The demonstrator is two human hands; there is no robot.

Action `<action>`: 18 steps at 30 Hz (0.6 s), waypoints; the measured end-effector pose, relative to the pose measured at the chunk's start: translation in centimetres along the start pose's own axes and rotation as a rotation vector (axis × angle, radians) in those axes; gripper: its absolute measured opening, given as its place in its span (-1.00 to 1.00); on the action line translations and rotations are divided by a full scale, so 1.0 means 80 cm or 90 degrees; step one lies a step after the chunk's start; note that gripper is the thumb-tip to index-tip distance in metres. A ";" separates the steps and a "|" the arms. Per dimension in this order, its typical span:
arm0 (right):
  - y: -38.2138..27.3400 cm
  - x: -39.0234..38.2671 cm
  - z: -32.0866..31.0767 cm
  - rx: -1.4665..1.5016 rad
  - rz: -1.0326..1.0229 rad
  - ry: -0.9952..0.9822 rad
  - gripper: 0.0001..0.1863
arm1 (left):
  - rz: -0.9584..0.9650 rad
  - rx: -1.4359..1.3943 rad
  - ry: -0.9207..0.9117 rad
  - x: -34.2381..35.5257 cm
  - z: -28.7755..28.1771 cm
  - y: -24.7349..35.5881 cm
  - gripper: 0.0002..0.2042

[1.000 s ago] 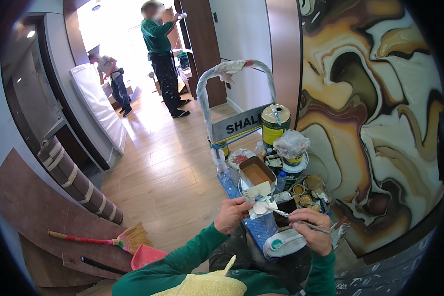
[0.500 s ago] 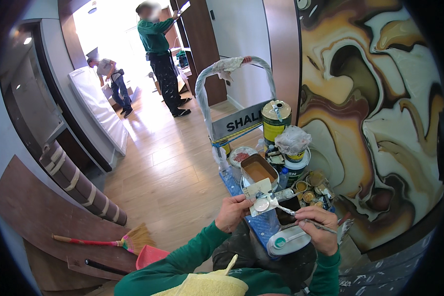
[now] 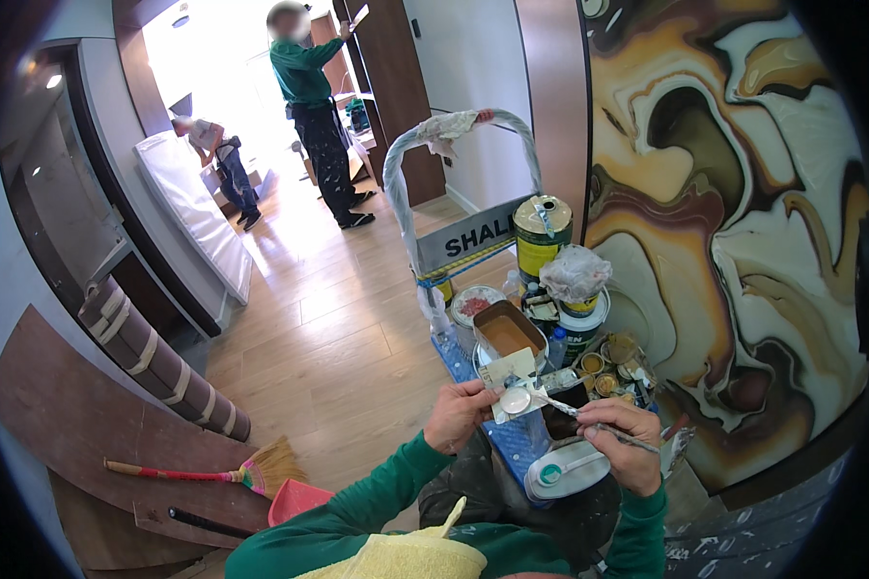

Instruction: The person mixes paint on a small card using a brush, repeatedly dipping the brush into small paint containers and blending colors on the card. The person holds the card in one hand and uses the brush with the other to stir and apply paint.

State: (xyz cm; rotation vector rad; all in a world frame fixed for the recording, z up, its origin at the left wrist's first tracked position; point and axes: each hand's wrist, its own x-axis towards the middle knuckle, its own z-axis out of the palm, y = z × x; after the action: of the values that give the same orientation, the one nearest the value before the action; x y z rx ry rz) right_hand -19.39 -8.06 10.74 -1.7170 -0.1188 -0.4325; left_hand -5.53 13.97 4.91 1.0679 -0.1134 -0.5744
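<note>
Green-sleeved hands [image 3: 456, 417] (two of them) hold one card [image 3: 510, 370], one slim tool [image 3: 559, 406].

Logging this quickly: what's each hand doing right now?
Left hand: closed, pinching a card.
Right hand: closed, holding a brush.

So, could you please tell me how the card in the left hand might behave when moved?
The card is probably light, since the left hand holds it by one edge. It may flex, as it looks thin and flat. Tilting might shift the white disc on its face.
</note>
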 end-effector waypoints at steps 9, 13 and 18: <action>0.001 0.000 -0.002 -0.019 0.001 -0.024 -0.82 | -0.007 0.017 0.015 -0.003 0.002 -0.002 -0.88; 0.001 -0.003 -0.004 -0.017 -0.006 -0.003 -0.82 | 0.005 0.037 -0.022 -0.004 -0.002 -0.003 -0.86; 0.001 -0.006 -0.002 -0.054 -0.003 -0.019 -0.81 | 0.005 0.037 -0.011 -0.006 0.001 -0.003 -0.84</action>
State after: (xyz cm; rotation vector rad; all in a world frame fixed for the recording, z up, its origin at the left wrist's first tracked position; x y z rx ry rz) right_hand -19.85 -8.19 10.49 -1.8069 -0.1266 -0.4208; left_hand -6.05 14.02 4.81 1.1191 -0.1501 -0.5771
